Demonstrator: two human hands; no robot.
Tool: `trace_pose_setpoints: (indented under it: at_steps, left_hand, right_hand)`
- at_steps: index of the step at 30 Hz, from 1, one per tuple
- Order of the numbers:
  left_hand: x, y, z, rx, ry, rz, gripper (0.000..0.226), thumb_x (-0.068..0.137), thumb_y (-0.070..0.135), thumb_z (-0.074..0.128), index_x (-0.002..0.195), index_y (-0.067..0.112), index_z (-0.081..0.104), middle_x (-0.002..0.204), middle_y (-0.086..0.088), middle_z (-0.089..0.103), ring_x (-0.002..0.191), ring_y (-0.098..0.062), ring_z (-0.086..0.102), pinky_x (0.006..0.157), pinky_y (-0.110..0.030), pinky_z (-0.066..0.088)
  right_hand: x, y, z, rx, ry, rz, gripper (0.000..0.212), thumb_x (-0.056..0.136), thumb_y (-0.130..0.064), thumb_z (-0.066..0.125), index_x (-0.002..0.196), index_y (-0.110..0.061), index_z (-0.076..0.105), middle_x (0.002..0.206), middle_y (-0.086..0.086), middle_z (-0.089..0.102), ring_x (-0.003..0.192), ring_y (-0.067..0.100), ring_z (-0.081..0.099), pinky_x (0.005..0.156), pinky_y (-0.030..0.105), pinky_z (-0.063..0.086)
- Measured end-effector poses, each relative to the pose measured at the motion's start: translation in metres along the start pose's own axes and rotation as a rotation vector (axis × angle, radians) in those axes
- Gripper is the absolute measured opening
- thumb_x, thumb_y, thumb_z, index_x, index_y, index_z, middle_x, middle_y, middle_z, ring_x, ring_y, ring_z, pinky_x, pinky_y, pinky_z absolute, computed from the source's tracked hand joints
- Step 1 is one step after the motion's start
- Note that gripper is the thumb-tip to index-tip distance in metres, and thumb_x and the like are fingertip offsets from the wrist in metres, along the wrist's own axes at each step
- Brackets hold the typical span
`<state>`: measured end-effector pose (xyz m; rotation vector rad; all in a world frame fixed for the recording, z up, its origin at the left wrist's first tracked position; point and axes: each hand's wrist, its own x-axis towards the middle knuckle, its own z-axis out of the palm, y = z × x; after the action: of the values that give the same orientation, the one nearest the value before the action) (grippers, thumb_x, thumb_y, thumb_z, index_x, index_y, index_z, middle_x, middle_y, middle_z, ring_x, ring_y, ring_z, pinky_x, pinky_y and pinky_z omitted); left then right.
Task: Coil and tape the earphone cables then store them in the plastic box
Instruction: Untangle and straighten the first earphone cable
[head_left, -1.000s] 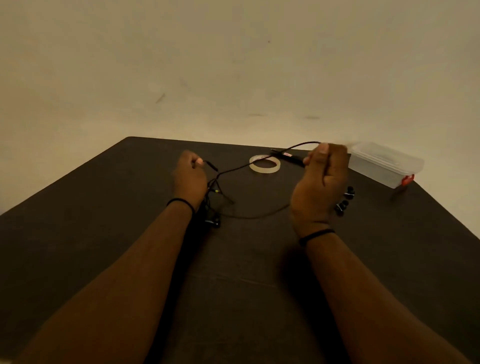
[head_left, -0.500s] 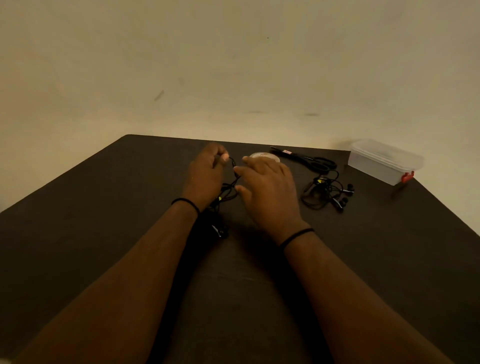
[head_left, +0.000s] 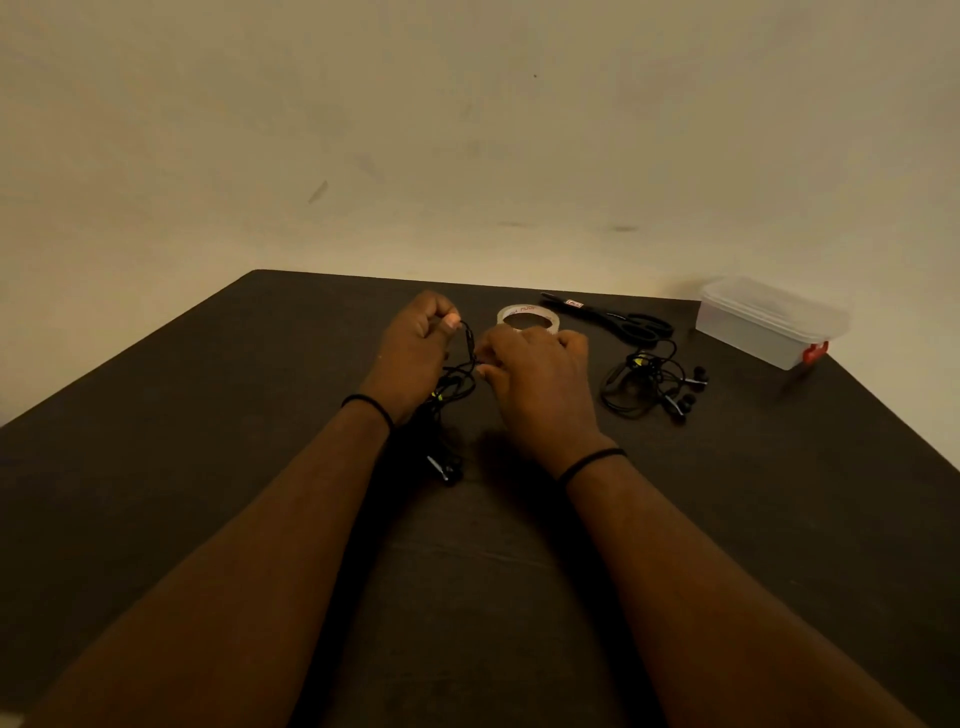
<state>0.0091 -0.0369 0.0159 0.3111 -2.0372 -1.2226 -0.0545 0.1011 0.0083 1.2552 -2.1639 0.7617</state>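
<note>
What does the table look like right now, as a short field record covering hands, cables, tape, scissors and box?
left hand: pinches the earphone cable near its top
right hand: fingers curled at the same cable
second earphone set: loose on the table, right of the hands, untaped
tape roll: flat, behind the right hand
scissors: lying closed between tape and box
plastic box: lid on, far right corner

I see one black earphone cable (head_left: 457, 382) tangled, held; second set (head_left: 649, 384) loose on tabletop (head_left: 208, 415); lidded clear plastic box (head_left: 769, 322) far right.
</note>
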Motion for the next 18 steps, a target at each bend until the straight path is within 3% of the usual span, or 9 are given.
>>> trace_pose_setpoints:
  at_steps: [3, 7, 10, 16, 18]
  left_hand:
    - [0.003, -0.007, -0.002, 0.170, 0.091, -0.013, 0.012, 0.098, 0.011, 0.048, 0.087, 0.014, 0.052, 0.071, 0.005, 0.048, 0.062, -0.008, 0.041, 0.057, -0.023, 0.037]
    - [0.007, -0.019, -0.010, 0.276, 0.247, -0.096, 0.014, 0.096, 0.009, 0.047, 0.084, 0.015, 0.050, 0.071, 0.006, 0.047, 0.062, -0.007, 0.041, 0.055, -0.018, 0.036]
    - [0.011, -0.022, -0.019, 0.196, 0.437, -0.267, 0.014, 0.097, 0.009, 0.043, 0.088, 0.017, 0.051, 0.072, 0.004, 0.047, 0.062, -0.013, 0.042, 0.055, -0.027, 0.036]
    - [0.015, -0.019, -0.035, -0.096, 0.768, -0.488, 0.013, 0.101, 0.014, 0.039, 0.094, 0.018, 0.049, 0.075, 0.004, 0.047, 0.063, -0.013, 0.047, 0.049, -0.026, 0.039]
    - [0.016, -0.018, -0.040, -0.140, 0.825, -0.528, 0.014, 0.101, 0.013, 0.038, 0.096, 0.019, 0.050, 0.077, 0.006, 0.047, 0.064, -0.010, 0.047, 0.052, -0.025, 0.040]
  right_hand:
    - [-0.001, 0.002, -0.003, 0.075, 0.309, 0.024, 0.004, 0.091, -0.024, 0.064, 0.093, -0.022, 0.066, 0.085, -0.006, 0.064, 0.086, 0.016, 0.057, 0.083, 0.035, 0.035]
    - [-0.001, 0.003, -0.013, 0.471, 0.666, 0.333, 0.010, 0.098, -0.026, 0.043, 0.094, -0.020, 0.050, 0.083, -0.005, 0.050, 0.075, 0.017, 0.050, 0.067, 0.041, 0.046]
    - [-0.004, 0.010, -0.014, 0.542, 0.703, 0.549, 0.007, 0.097, -0.025, 0.039, 0.094, -0.022, 0.045, 0.080, -0.001, 0.049, 0.071, 0.020, 0.052, 0.064, 0.042, 0.050]
    - [-0.003, 0.020, -0.023, 0.562, 0.711, 0.868, 0.012, 0.099, -0.015, 0.037, 0.090, -0.021, 0.042, 0.081, 0.003, 0.049, 0.069, 0.018, 0.050, 0.062, 0.035, 0.046]
    - [-0.004, 0.028, -0.027, 0.518, 0.635, 0.974, 0.011, 0.098, -0.016, 0.040, 0.088, -0.021, 0.043, 0.087, 0.004, 0.051, 0.074, 0.017, 0.053, 0.066, 0.035, 0.047]
